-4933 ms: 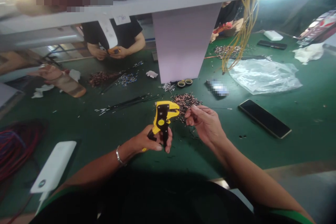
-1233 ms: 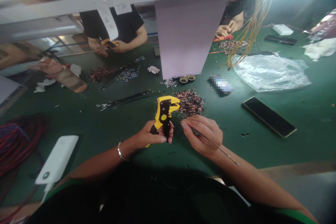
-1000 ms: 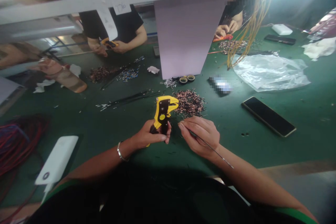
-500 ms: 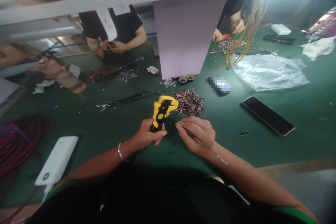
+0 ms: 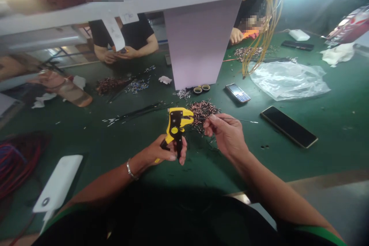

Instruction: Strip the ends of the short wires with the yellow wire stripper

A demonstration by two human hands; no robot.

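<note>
My left hand (image 5: 167,150) is wrapped round the handles of a yellow and black wire stripper (image 5: 176,123), held upright with its jaws to the right. The jaws are parted and the handles spread. To the right, my right hand (image 5: 229,132) pinches a thin black wire (image 5: 240,120) between thumb and fingertips. The wire lies nearly level, its pale end sticking out to the right. Its other end points towards the stripper's jaws, and whether it touches them I cannot tell. Behind the hands is a heap of short copper-tipped wire pieces (image 5: 203,109).
Black wires (image 5: 135,112) lie to the left, near a white power bank (image 5: 59,182) and coiled red cable (image 5: 20,161). On the right are a keypad phone (image 5: 238,93), a smartphone (image 5: 289,127) and a plastic bag (image 5: 288,80). A white panel (image 5: 198,42) stands ahead; co-workers sit beyond.
My right hand has moved up and turned, swinging the wire from a downward slant to nearly level. In my left hand the stripper's handles have spread apart and its jaws show parted.
</note>
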